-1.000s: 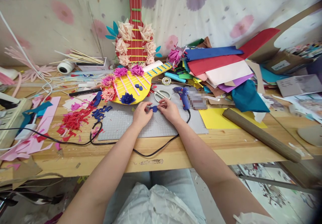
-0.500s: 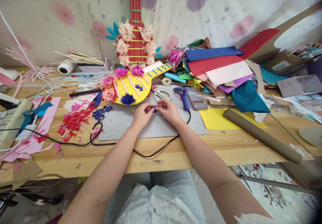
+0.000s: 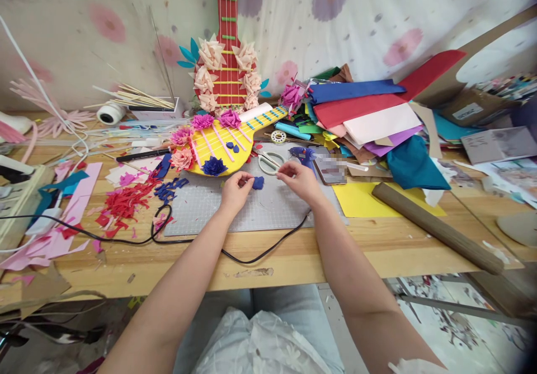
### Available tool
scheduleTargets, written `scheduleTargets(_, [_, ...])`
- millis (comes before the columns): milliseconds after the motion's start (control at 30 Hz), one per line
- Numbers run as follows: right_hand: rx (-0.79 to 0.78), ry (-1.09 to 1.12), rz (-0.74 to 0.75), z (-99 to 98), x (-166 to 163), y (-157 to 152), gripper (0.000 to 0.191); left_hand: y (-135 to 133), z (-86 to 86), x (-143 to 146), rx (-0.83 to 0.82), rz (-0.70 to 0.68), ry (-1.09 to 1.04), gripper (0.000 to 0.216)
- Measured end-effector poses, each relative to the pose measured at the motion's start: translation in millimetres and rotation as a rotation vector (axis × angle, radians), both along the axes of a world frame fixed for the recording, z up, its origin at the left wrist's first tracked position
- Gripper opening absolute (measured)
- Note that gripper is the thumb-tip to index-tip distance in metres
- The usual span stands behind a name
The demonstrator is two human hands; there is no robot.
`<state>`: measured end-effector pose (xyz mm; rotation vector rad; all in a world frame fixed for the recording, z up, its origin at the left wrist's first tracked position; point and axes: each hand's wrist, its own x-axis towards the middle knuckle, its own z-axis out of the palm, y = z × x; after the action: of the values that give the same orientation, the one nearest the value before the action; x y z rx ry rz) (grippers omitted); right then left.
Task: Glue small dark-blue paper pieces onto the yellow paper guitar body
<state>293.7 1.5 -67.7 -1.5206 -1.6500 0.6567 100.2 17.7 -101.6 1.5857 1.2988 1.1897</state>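
Blue pc. (image 3: 258, 183) is pinched at edge by L hand (image 3: 235, 193), over grey mat (image 3: 199, 214). R hand (image 3: 300, 181) is half-curled nr. glue gun (image 3: 302, 154); grip can't be told. Pc. best held lightly, creasing avoided.

Bright, diffuse light is spreading evenly, leaving only soft shadows around the left hand (image 3: 235, 192) and right hand (image 3: 300, 182), which are both looking fairly sharp. Wide-angle distortion is stretching the forearms (image 3: 356, 267), the right-hand corners are darkening, and coarse pixelation is masking part of the smartphone (image 3: 333, 176).
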Motion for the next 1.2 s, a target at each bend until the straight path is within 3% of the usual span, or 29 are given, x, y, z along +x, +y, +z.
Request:
scheduleTargets(67, [-0.134, -0.167, -0.094, 10.7, 23.3, -4.9, 0.029, 1.0, -1.0, 0.6, -0.009, 0.011, -0.05, 0.007])
scheduleTargets(133, [-0.173, -0.276, -0.257, 16.1, 44.4, -7.5, 0.038, 1.9, -2.3, 1.2, -0.015, 0.016, -0.083, 0.006])
scheduleTargets(233, [-0.097, -0.325, -0.427, 11.8, 61.8, -2.8, 0.043, 3.1, -4.4, 1.6, -0.015, 0.028, -0.086, 0.006])
scheduleTargets(333, [-0.032, -0.33, -0.426, -1.3, 59.4, 10.7, 0.046, 3.9, -6.0, 1.3, -0.009, 0.034, -0.079, 0.006])
scheduleTargets(433, [-0.102, -0.297, -0.444, -13.1, 47.8, 24.6, 0.043, 3.6, -6.0, 0.8, -0.011, 0.033, -0.082, 0.005])
scheduleTargets(567, [-0.106, -0.109, -0.519, -17.0, 38.9, 30.1, 0.044, 1.9, -3.2, 0.1, -0.039, 0.036, -0.118, 0.008])
scheduleTargets(633, [-0.07, 0.111, -0.433, -13.4, 38.0, 24.8, 0.045, 1.3, -2.1, -0.3, -0.072, 0.044, -0.16, 0.009])
scheduleTargets(733, [-0.069, 0.377, -0.152, -4.2, 36.1, 10.0, 0.045, 1.3, -1.9, -1.0, -0.093, 0.053, -0.185, 0.009])
scheduleTargets(867, [-0.226, 0.277, 0.099, 5.7, 27.5, -6.9, 0.043, 1.3, -0.3, -1.0, -0.114, 0.074, -0.197, 0.01])
scheduleTargets(1000, [-0.256, 0.129, 0.116, 7.7, 16.6, -10.3, 0.043, 0.0, 4.6, 0.1, -0.152, 0.096, -0.23, 0.007])
scheduleTargets(1200, [-0.21, 0.106, 0.065, 9.3, 9.7, -10.0, 0.039, -0.8, 6.1, 0.5, -0.158, 0.106, -0.225, 0.007])
